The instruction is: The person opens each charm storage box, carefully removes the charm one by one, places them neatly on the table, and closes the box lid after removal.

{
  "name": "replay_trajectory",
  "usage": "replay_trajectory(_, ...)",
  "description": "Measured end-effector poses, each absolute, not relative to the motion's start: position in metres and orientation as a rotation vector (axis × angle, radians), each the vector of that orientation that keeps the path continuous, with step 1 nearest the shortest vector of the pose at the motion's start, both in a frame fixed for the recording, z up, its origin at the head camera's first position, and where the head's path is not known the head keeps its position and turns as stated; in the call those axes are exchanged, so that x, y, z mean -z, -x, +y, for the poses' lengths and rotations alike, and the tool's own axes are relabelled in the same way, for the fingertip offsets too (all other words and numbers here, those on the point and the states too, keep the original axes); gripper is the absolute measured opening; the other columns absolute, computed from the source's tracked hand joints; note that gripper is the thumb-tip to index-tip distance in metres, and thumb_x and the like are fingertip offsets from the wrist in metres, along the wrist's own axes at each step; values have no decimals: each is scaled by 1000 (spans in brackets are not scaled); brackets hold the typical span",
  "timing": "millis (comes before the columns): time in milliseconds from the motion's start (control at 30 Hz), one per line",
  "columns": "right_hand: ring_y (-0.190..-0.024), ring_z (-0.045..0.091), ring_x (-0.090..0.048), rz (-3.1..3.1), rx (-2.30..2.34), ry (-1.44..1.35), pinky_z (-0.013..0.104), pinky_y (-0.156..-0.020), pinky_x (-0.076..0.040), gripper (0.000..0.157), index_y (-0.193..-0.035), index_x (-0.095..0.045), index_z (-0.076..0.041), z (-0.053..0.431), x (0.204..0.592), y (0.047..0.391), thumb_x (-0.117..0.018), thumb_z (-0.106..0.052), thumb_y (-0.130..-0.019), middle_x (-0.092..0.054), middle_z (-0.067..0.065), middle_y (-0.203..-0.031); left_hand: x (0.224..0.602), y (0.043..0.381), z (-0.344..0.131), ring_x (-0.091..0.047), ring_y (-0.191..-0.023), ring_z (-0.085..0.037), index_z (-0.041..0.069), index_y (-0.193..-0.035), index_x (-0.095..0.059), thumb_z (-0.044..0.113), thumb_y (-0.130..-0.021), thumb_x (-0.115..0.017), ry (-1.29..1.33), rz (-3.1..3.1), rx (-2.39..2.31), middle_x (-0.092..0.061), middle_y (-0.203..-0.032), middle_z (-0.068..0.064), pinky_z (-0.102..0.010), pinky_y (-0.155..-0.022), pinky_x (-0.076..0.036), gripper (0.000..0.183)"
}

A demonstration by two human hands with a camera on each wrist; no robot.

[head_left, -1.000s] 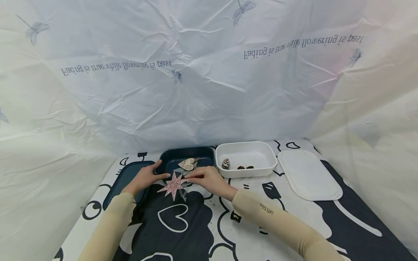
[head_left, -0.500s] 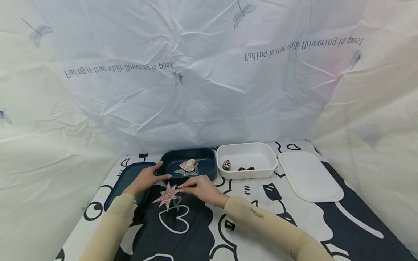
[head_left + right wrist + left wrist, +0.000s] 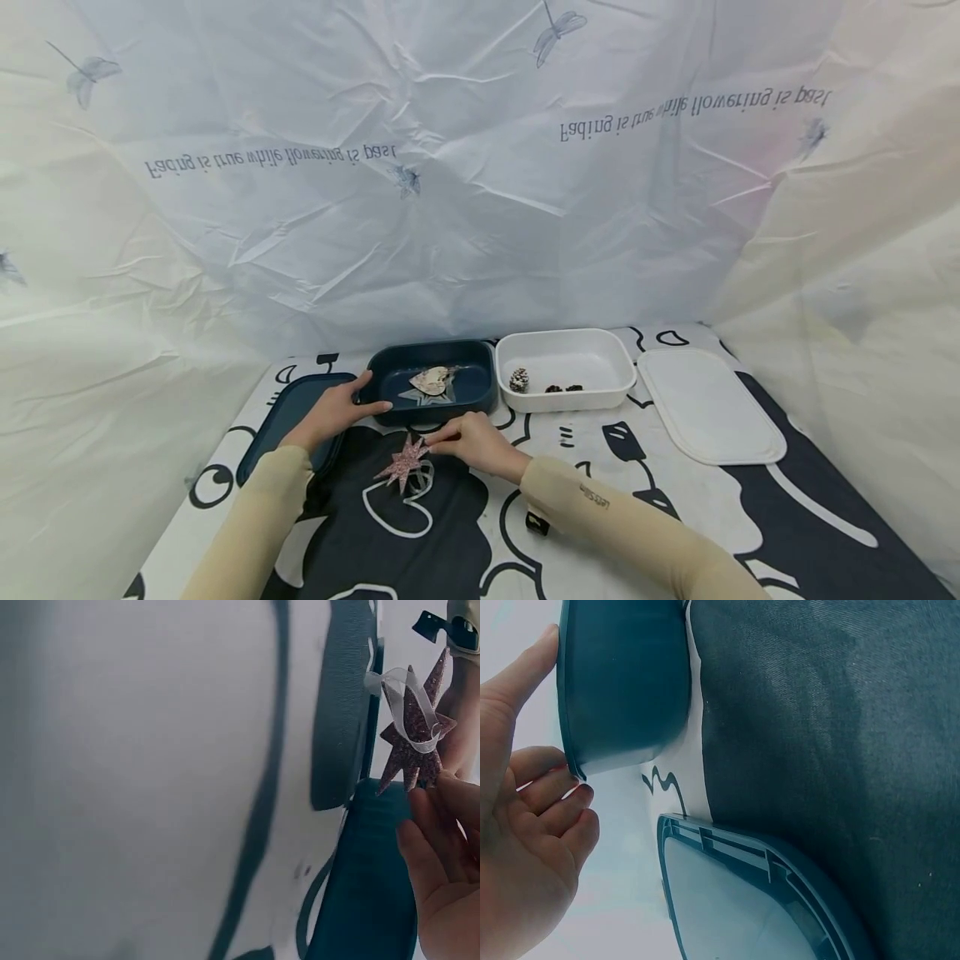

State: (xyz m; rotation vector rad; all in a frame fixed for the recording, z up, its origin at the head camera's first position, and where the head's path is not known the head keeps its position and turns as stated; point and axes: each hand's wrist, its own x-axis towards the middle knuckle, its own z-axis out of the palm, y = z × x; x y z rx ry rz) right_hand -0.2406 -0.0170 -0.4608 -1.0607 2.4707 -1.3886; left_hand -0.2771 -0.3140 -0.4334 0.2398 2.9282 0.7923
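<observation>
My right hand [image 3: 478, 442] pinches a glittery pink star ornament [image 3: 406, 463] by one point, in front of the navy box [image 3: 420, 415]. A sheer ribbon loop [image 3: 416, 712] hangs from the star in the right wrist view. My left hand [image 3: 337, 410] holds the left corner of the navy box's rim, its thumb along the front edge. In the left wrist view the fingers [image 3: 551, 791] curl at that corner. Inside the box lie a pale wooden heart [image 3: 431, 381] and a silvery star [image 3: 422, 397] partly beneath it.
Right of the navy box stands a white box [image 3: 562, 402] with a frosted pine cone [image 3: 519, 380] and small dark pieces. A white lid [image 3: 712, 408] lies farther right. A navy lid [image 3: 292, 408] lies under the left forearm on the patterned cloth [image 3: 420, 550].
My right hand has drawn the pink star from the navy box's front edge toward me, then shifted slightly right, with the star turned. My left hand stays at the box's corner.
</observation>
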Motion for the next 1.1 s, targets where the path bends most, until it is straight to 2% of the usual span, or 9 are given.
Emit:
replay_trajectory(167,-91,2,-69,2459,1381,1069,18,-73,-56,19,-110,-80,-10,-11,464,241,-72,-17,-95,-76,-3,-107,433,277,-314,-45,-133,-49,6,-160,-25,65,-89,-65,-253,2916,-821,-32,-158,-28,-66,-103,-40,101)
replay_trajectory(267,-90,2,-69,2447,1370,1030,18,-72,-55,19,-110,-80,-10,-8,465,242,-73,-17,-95,-76,-4,-107,432,277,-314,-45,-133,-50,6,-160,-25,65,-89,-65,-259,2914,-822,-32,-157,-28,-66,-103,-40,101)
replay_trajectory(333,-82,4,-69,2445,1349,1005,18,-65,-53,18,-109,-81,-11,-5,465,241,-73,-18,-94,-76,-5,-106,432,277,-313,-45,-133,-50,6,-160,-25,65,-89,-65,-258,2914,-814,-32,-157,-28,-66,-103,-40,101)
replay_trajectory(367,-73,5,-67,2448,1333,992,19,-59,-50,18,-108,-81,-11,-4,464,241,-74,-18,-94,-76,-5,-105,431,277,-313,-45,-133,-50,6,-160,-25,65,-89,-65,-256,2915,-811,-33,-157,-29,-67,-103,-40,101)
replay_trajectory(467,-54,9,-56,2453,1277,974,21,-47,-41,16,-106,-82,-12,-1,462,241,-75,-19,-93,-76,-5,-103,431,277,-313,-44,-134,-50,7,-161,-25,66,-89,-65,-246,2916,-802,-32,-157,-29,-67,-104,-39,101)
replay_trajectory(533,-49,10,-49,2450,1250,967,23,-44,-37,15,-105,-82,-12,1,461,240,-75,-18,-93,-77,-4,-100,431,277,-314,-43,-134,-50,7,-161,-25,66,-89,-65,-237,2915,-802,-32,-157,-29,-67,-104,-39,101)
replay_trajectory(767,-62,4,-58,2437,1190,960,21,-47,-40,12,-101,-83,-14,4,460,241,-77,-15,-91,-76,-8,-92,431,277,-314,-43,-134,-51,7,-161,-25,67,-88,-65,-230,2914,-793,-32,-157,-30,-67,-103,-39,102)
replay_trajectory(900,-60,3,-56,2426,1152,985,20,-47,-41,11,-99,-83,-14,5,462,242,-78,-12,-89,-76,-8,-87,432,277,-314,-44,-134,-51,6,-160,-25,67,-88,-65,-227,2922,-785,-33,-156,-30,-67,-103,-40,102)
replay_trajectory(1100,-65,0,-58,2442,1095,991,19,-55,-46,10,-94,-83,-12,6,464,242,-81,-8,-86,-77,-5,-85,433,277,-314,-43,-135,-51,6,-160,-25,67,-88,-65,-226,2927,-781,-33,-156,-30,-67,-104,-39,102)
